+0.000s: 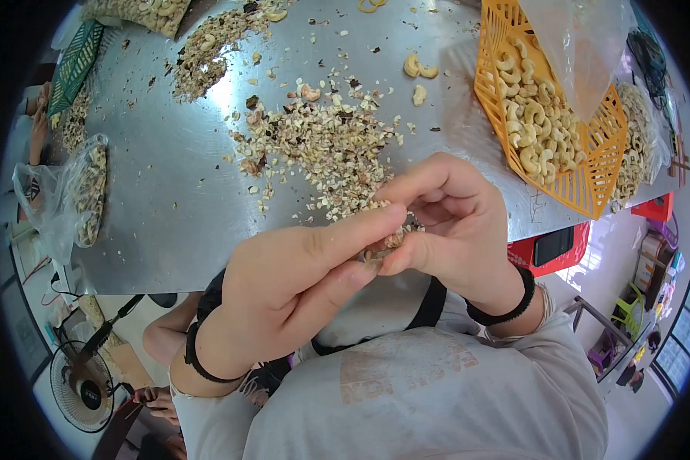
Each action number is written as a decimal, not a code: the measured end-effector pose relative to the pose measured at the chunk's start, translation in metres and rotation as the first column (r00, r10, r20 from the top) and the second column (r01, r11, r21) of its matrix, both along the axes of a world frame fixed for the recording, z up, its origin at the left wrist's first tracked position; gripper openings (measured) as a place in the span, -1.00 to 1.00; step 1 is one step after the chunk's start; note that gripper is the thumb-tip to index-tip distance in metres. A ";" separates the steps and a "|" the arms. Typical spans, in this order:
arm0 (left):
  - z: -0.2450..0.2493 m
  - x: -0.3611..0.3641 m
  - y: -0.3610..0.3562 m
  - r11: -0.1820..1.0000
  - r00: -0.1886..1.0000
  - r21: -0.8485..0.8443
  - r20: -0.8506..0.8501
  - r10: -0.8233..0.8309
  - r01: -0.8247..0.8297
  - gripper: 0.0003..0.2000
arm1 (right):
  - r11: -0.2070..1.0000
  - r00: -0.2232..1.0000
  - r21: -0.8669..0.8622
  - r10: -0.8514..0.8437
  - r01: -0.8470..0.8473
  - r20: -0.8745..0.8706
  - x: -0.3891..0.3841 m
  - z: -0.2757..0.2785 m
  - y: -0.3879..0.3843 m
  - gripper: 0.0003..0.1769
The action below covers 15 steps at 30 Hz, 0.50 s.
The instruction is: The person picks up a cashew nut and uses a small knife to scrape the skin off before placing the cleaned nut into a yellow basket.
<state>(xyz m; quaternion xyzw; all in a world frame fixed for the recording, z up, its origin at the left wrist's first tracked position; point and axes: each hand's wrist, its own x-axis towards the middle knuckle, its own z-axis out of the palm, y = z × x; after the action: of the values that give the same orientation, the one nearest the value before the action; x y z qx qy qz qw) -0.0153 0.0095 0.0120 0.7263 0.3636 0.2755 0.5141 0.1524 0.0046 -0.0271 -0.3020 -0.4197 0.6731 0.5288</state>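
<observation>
My left hand (299, 268) and my right hand (460, 222) meet at the table's front edge. Between their fingertips is a small brownish cashew nut (395, 240), mostly covered by the fingers. Both hands are closed in a pinch on it, thumbs and forefingers pressed close together. Just beyond the fingers lies a loose pile of pale cashew bits and brown skin scraps (322, 146). A few whole cashews (419, 67) sit apart from the pile, farther back on the metal table (161, 207).
At the right an orange plastic basket (607, 146) holds several pale cashews, with a clear plastic bag (583, 46) hanging over it. Another heap of bits (207, 57) lies at the back. Bagged pieces (90, 192) and a green basket (75, 69) are at the left, near another person's hand (40, 115).
</observation>
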 end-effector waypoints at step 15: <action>0.006 -0.006 0.002 0.973 0.999 -0.230 0.052 -0.012 0.024 -0.70 | 1.000 1.000 -0.023 0.002 -0.001 0.016 0.000 0.002 -0.002 -0.70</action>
<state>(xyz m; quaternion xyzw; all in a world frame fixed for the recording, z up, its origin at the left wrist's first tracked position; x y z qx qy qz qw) -0.0217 0.0118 0.0179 0.6578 0.3735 0.2447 0.6066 0.1520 0.0026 -0.0252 -0.3131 -0.4164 0.6759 0.5213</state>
